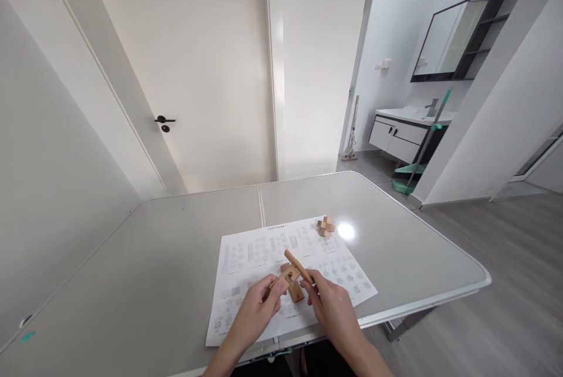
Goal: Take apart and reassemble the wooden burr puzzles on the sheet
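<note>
My left hand (260, 305) is closed on a flat wooden puzzle piece (288, 276) with a notch cut in it. Between thumb and fingers, my right hand (329, 302) grips a slim wooden stick (295, 262) that slants up to the left. The stick's lower end lies close to the notched piece; whether they touch I cannot tell. Under both, another wooden piece (297, 293) rests on a printed instruction sheet (237, 283). At the sheet's upper right corner sits an assembled wooden burr puzzle (325, 226).
The grey folding table (145, 271) has a seam across its middle and a raised pale rim. A white door (211, 72) stands behind it. To the right are a washbasin cabinet (398, 133), a mop (353, 131) and a green broom with dustpan (402, 187).
</note>
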Available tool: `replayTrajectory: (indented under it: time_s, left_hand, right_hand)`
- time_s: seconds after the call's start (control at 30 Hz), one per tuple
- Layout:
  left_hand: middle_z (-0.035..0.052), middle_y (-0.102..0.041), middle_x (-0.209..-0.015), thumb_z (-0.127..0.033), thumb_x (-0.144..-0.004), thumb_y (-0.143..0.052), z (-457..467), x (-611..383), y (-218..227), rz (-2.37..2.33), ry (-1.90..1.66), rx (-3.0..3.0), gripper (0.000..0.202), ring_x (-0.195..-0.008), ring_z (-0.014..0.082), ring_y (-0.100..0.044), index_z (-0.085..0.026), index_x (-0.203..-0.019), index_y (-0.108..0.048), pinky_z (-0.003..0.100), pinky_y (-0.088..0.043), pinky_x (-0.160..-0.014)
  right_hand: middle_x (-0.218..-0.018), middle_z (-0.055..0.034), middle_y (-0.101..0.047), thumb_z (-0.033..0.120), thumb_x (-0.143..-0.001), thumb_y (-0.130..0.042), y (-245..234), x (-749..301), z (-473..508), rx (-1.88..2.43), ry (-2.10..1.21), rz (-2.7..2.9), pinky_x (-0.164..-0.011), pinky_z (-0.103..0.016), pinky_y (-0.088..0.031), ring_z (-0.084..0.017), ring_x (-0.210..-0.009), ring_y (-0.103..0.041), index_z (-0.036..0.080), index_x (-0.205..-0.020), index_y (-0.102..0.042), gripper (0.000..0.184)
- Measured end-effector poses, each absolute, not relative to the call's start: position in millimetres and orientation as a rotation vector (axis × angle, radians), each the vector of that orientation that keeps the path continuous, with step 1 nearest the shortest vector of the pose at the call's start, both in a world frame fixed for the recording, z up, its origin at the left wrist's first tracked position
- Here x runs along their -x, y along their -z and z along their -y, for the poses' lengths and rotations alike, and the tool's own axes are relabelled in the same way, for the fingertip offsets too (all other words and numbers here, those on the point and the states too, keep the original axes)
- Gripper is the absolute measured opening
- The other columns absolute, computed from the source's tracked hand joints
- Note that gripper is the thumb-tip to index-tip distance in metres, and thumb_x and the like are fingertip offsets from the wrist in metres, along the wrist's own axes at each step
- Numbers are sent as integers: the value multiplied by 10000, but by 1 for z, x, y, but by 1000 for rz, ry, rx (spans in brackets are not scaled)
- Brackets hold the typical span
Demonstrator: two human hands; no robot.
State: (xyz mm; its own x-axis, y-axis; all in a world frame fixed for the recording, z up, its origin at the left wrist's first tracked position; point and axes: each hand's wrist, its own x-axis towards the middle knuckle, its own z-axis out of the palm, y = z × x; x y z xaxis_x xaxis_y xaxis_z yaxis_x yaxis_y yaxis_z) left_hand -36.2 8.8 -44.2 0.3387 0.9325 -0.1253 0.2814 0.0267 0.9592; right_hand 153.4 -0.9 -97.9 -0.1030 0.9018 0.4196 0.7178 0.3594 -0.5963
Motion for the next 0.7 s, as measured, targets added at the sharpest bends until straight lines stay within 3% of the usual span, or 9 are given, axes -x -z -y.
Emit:
replayTrajectory:
  time_s: [0.43,0.7]
  left_hand:
    - [-94,-293,-628,-624,-979,-455,-2,36,34,-1141,-716,-1464,448,-557,111,-240,-227,-775,-424,262,-224,-544]
    - [-85,-319,-623,-663,-957,-449,-4,33,26,-1204,-700,-1549,481,-576,123,-278,-229,-754,-419,264,-244,-556]
  right_hand:
    - [-624,-6,-689,459,-1108,-233,98,-154,7,1370,-226,1908,-470,-228,-372,-154,-460,-617,198,-1124,-637,481]
    - [-575,8,-658,490,-1095,-270,94,-158,8,1355,-330,1870,-503,-235,-431,-166,-471,-619,190,-1128,-650,485]
